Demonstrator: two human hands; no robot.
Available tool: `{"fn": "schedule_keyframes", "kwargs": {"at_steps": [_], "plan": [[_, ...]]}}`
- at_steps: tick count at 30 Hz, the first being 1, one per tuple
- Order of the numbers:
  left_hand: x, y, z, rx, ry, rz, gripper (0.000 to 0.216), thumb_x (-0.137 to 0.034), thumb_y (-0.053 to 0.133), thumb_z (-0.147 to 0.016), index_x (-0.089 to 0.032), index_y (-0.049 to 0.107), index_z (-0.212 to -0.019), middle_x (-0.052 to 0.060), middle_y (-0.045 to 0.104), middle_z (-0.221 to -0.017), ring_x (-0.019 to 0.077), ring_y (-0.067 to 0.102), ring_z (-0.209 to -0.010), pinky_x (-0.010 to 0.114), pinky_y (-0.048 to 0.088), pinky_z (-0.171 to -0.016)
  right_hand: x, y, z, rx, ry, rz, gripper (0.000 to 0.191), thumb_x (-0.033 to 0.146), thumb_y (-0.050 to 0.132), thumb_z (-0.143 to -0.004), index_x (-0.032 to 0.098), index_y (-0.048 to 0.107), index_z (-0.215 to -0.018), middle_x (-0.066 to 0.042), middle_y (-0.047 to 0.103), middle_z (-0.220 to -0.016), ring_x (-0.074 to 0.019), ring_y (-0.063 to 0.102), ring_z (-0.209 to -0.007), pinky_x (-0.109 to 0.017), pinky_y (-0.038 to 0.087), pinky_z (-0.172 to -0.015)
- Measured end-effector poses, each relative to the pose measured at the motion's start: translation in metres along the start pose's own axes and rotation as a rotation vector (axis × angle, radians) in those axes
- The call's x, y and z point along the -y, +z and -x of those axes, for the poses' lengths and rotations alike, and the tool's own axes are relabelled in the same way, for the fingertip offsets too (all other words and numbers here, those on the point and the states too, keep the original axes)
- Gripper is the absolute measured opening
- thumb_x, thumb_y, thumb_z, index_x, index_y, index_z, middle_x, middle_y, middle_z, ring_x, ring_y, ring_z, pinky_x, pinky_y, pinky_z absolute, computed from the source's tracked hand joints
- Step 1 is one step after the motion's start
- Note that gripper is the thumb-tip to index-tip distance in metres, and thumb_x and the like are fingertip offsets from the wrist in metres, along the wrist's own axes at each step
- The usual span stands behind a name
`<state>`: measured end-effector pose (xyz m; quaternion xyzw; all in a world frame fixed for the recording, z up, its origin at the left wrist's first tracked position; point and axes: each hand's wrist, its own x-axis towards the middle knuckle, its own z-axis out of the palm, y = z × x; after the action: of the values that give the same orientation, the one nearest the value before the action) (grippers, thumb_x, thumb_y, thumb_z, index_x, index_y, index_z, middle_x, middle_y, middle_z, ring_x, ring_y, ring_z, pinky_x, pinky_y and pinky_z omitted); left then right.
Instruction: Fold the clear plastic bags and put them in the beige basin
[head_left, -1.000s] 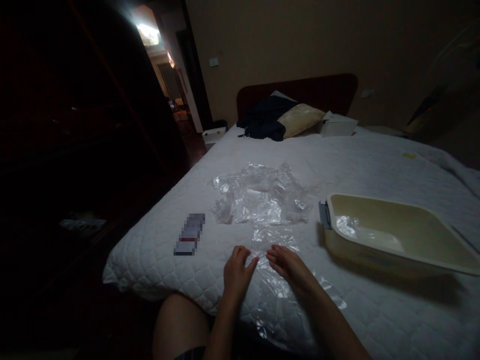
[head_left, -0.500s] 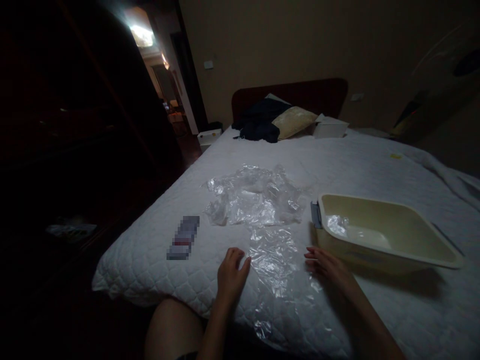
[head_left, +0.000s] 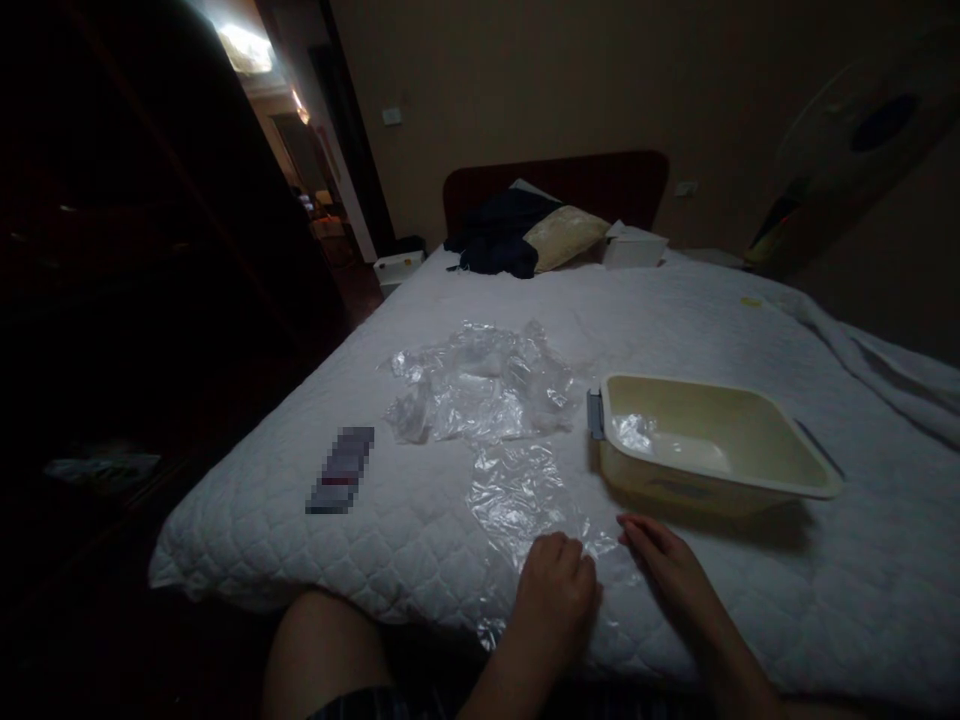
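A clear, crinkled plastic bag [head_left: 514,490] lies flat on the bed, reaching toward the near edge. My left hand [head_left: 559,590] is over its near part, fingers curled down and closed on the film; the fingertips are partly hidden. To the right, my right hand [head_left: 664,560] has thumb and fingers pinched together at the bag's right edge. The two hands are a short gap apart. Beyond the bag, a crumpled heap of clear plastic [head_left: 484,385] rests on the quilted cover.
A cream plastic storage tub [head_left: 697,485] with grey side clips stands at the right, clear plastic inside it. A pixelated flat object [head_left: 341,470] lies at the left on the white bed cover [head_left: 262,520]. Dark cloth [head_left: 502,235], a pillow [head_left: 566,238] and a white box [head_left: 636,247] sit near the headboard.
My left hand has moved right, across the plastic bag, and its fingers have curled. My right hand has come nearer and its fingers have drawn together. The view has shifted right.
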<state>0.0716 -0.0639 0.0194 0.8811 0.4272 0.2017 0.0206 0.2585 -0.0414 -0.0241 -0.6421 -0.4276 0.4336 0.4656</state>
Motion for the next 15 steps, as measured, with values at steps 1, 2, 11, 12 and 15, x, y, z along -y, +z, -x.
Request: {"fn": "schedule_keyframes", "kwargs": {"at_steps": [1, 2, 11, 12, 15], "plan": [[-0.007, 0.006, -0.003, 0.014, 0.010, -0.015, 0.011, -0.023, 0.055, -0.075, -0.015, 0.056, -0.082, 0.005, 0.057, -0.085, 0.0207, 0.050, -0.086, 0.036, 0.043, -0.077, -0.001, -0.001, 0.000, 0.011, 0.015, -0.024, 0.036, 0.043, 0.062, -0.066, 0.016, 0.064, -0.089, -0.008, 0.067, -0.081, -0.0217, 0.060, -0.074, -0.030, 0.047, -0.062], [-0.013, 0.011, -0.006, 0.020, 0.017, -0.040, 0.016, -0.027, 0.056, -0.074, -0.014, 0.056, -0.085, 0.006, 0.057, -0.086, 0.0217, 0.050, -0.088, 0.037, 0.042, -0.079, -0.002, -0.002, 0.000, 0.022, 0.029, -0.051, 0.037, 0.044, 0.061, -0.066, 0.016, 0.064, -0.091, -0.008, 0.067, -0.079, -0.0196, 0.059, -0.069, -0.028, 0.046, -0.056], [-0.039, 0.043, -0.029, 0.098, 0.059, -0.146, 0.016, -0.023, 0.051, -0.078, -0.012, 0.059, -0.086, 0.007, 0.057, -0.082, 0.0211, 0.049, -0.083, 0.040, 0.039, -0.079, -0.008, -0.016, 0.006, 0.023, 0.024, -0.495, 0.029, 0.040, 0.060, -0.073, 0.019, 0.060, -0.091, -0.002, 0.060, -0.072, -0.0096, 0.047, -0.053, -0.021, 0.037, -0.044], [-0.040, 0.045, -0.029, 0.101, 0.059, -0.149, 0.015, -0.021, 0.049, -0.079, -0.012, 0.059, -0.086, 0.007, 0.057, -0.082, 0.0211, 0.049, -0.083, 0.040, 0.038, -0.078, -0.008, -0.016, 0.007, 0.021, 0.028, -0.515, 0.028, 0.040, 0.060, -0.073, 0.019, 0.060, -0.091, -0.002, 0.059, -0.073, -0.0097, 0.047, -0.054, -0.021, 0.037, -0.045], [-0.043, 0.046, -0.029, 0.096, 0.053, -0.159, 0.012, -0.019, 0.048, -0.079, -0.013, 0.059, -0.082, 0.007, 0.057, -0.080, 0.0206, 0.050, -0.080, 0.039, 0.038, -0.075, -0.008, -0.016, 0.007, 0.025, 0.041, -0.537, 0.027, 0.038, 0.061, -0.073, 0.019, 0.060, -0.090, -0.002, 0.059, -0.073, -0.0100, 0.048, -0.056, -0.021, 0.038, -0.046]]}}
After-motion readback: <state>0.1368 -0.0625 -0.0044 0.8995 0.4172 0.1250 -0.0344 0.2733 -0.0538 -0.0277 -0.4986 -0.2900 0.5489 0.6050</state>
